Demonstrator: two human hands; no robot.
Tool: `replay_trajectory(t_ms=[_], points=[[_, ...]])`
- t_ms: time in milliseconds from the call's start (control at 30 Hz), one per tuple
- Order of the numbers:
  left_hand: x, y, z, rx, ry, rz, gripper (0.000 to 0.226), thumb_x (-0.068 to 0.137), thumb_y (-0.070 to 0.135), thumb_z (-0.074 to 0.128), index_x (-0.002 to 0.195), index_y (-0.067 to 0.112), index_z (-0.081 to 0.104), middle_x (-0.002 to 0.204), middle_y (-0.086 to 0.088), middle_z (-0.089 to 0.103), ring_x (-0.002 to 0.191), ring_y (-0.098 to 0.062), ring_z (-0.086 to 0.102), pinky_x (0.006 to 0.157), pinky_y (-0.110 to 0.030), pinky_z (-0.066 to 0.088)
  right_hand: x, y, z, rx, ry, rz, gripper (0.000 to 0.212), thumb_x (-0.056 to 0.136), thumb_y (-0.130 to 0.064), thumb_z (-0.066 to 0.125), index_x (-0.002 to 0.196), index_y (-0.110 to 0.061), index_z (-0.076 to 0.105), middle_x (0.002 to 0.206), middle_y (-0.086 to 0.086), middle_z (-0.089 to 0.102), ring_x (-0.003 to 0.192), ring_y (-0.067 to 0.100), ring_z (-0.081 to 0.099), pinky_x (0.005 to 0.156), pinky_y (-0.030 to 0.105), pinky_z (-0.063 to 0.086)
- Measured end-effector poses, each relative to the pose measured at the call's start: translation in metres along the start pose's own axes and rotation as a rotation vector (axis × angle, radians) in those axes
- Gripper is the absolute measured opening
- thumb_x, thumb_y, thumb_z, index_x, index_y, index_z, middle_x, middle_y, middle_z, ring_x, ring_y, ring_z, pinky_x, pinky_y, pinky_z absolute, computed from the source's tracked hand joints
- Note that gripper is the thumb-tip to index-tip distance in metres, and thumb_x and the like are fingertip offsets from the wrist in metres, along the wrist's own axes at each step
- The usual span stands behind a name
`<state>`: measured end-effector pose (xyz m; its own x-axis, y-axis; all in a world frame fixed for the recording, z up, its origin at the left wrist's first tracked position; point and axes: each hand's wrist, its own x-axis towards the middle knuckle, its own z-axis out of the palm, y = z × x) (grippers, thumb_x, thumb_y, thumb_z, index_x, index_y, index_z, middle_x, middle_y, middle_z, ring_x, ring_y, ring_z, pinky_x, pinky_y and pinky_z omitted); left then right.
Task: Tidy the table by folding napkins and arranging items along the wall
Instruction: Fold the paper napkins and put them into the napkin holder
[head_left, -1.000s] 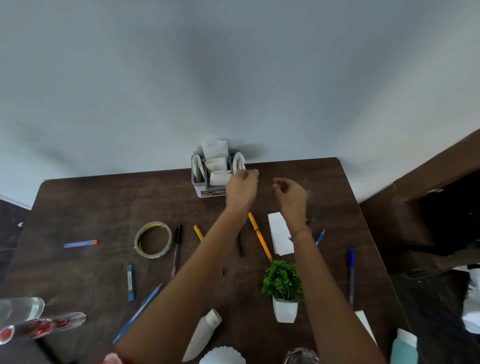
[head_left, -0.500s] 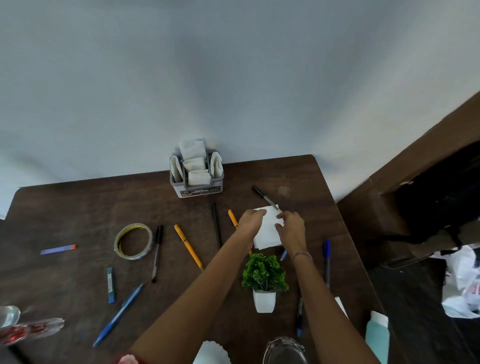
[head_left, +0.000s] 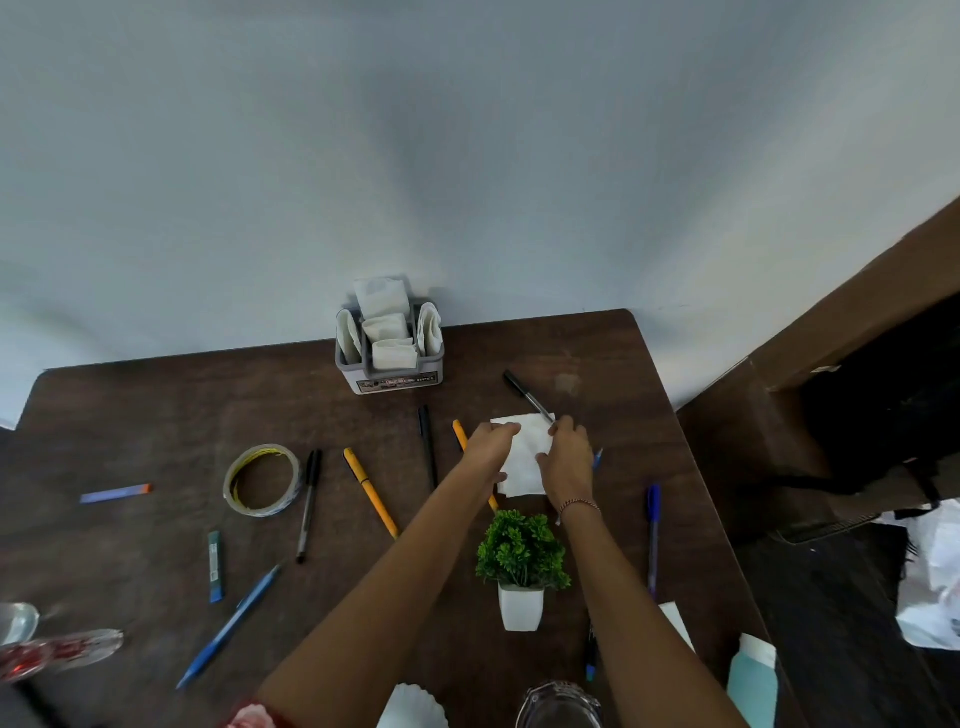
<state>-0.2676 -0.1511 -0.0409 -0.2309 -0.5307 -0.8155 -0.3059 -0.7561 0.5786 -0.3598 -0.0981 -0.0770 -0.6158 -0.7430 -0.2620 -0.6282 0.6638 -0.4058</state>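
One dark table (head_left: 156, 415) against pale wall (head_left: 467, 156)

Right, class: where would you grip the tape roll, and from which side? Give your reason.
Pinch the rim of the tape roll from above, probably, a finger inside the hole, thumb outside. It lies flat, hole upward, so only the wall offers a hold. Take its left side, since a black pen lies close on the right.

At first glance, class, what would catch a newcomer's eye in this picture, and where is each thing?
The left hand and right hand pinch a white napkin right of centre on the table. A grey holder stuffed with folded napkins stands against the wall; a potted green plant sits nearer the person.
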Motion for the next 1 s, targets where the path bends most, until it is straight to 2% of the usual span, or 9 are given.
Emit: replay_trajectory(t_ms=[167, 233, 333, 500, 567, 633, 733, 867, 1000], points=[[0.001, -0.001, 0.003, 0.025, 0.016, 0.007, 0.044, 0.096, 0.024, 0.052, 0.134, 0.008, 0.039, 0.139, -0.018, 0.041, 0.126, -0.031, 0.044, 0.097, -0.044, 0.047, 0.003, -0.002, -0.002, 0.113, -0.038, 0.031, 0.031, 0.085, 0.002, 0.061, 0.112, -0.003, 0.047, 0.114, 0.02, 0.059, 0.104, 0.032, 0.06, 0.084, 0.036, 0.051], [0.0, -0.001, 0.002, 0.048, 0.014, 0.029, 0.025, 0.096, 0.018, 0.052, 0.118, 0.009, 0.048, 0.116, -0.022, 0.053, 0.109, -0.029, 0.055, 0.087, -0.038, 0.05, 0.005, -0.003, -0.005, 0.176, -0.07, 0.061, 0.03, 0.083, 0.001, 0.063, 0.109, -0.003, 0.049, 0.112, 0.019, 0.062, 0.102, 0.031, 0.061, 0.083, 0.035, 0.052], [-0.001, 0.002, -0.003, 0.099, 0.041, 0.091, 0.016, 0.094, 0.011, 0.053, 0.108, 0.005, 0.058, 0.079, -0.008, 0.053, 0.078, -0.017, 0.053, 0.069, -0.028, 0.05, 0.006, -0.007, -0.013, 0.288, -0.111, 0.11, 0.029, 0.081, 0.0, 0.067, 0.107, -0.003, 0.054, 0.112, 0.018, 0.062, 0.103, 0.03, 0.061, 0.084, 0.034, 0.051], [-0.007, 0.005, -0.016, 0.216, 0.17, 0.19, 0.022, 0.088, 0.007, 0.063, 0.107, -0.002, 0.069, 0.106, -0.017, 0.066, 0.064, -0.013, 0.052, 0.061, -0.023, 0.048, 0.0, -0.014, -0.026, 0.481, -0.17, 0.156, 0.031, 0.079, -0.002, 0.068, 0.108, -0.004, 0.057, 0.115, 0.014, 0.061, 0.105, 0.026, 0.058, 0.082, 0.031, 0.047], [-0.013, 0.005, -0.023, 0.227, 0.217, 0.235, 0.021, 0.086, 0.007, 0.065, 0.105, 0.001, 0.07, 0.109, -0.018, 0.067, 0.073, -0.02, 0.06, 0.065, -0.026, 0.049, -0.003, -0.018, -0.029, 0.564, -0.19, 0.181, 0.028, 0.079, -0.003, 0.068, 0.104, -0.006, 0.056, 0.114, 0.012, 0.061, 0.104, 0.026, 0.058, 0.078, 0.029, 0.047], [-0.019, 0.003, -0.031, 0.234, 0.267, 0.27, 0.02, 0.084, 0.009, 0.067, 0.103, 0.005, 0.072, 0.111, -0.016, 0.067, 0.096, -0.028, 0.063, 0.077, -0.032, 0.051, -0.006, -0.023, -0.031, 0.656, -0.214, 0.207, 0.024, 0.078, -0.003, 0.069, 0.096, -0.01, 0.054, 0.113, 0.012, 0.06, 0.103, 0.026, 0.058, 0.078, 0.032, 0.049], [-0.03, -0.001, -0.043, 0.205, 0.311, 0.315, 0.02, 0.08, 0.01, 0.072, 0.099, 0.013, 0.073, 0.112, -0.011, 0.065, 0.102, -0.026, 0.061, 0.086, -0.036, 0.053, -0.013, -0.029, -0.036, 0.798, -0.272, 0.244, 0.027, 0.076, -0.001, 0.07, 0.09, -0.015, 0.051, 0.115, 0.012, 0.058, 0.106, 0.028, 0.058, 0.089, 0.043, 0.052], [-0.048, -0.004, -0.06, 0.119, 0.34, 0.358, 0.028, 0.075, 0.007, 0.075, 0.098, 0.019, 0.065, 0.109, -0.007, 0.066, 0.099, -0.022, 0.062, 0.088, -0.041, 0.053, -0.027, -0.04, -0.045, 0.974, -0.361, 0.268, 0.04, 0.078, 0.004, 0.066, 0.112, -0.007, 0.048, 0.116, 0.013, 0.052, 0.103, 0.027, 0.055, 0.083, 0.04, 0.051], [-0.066, -0.006, -0.076, 0.001, 0.296, 0.381, 0.05, 0.074, 0.003, 0.076, 0.118, 0.009, 0.052, 0.11, -0.015, 0.065, 0.102, -0.029, 0.062, 0.086, -0.045, 0.053, -0.043, -0.053, -0.051, 1.102, -0.466, 0.315, 0.052, 0.081, 0.004, 0.065, 0.128, -0.002, 0.044, 0.125, 0.016, 0.051, 0.103, 0.028, 0.053, 0.088, 0.043, 0.05]])
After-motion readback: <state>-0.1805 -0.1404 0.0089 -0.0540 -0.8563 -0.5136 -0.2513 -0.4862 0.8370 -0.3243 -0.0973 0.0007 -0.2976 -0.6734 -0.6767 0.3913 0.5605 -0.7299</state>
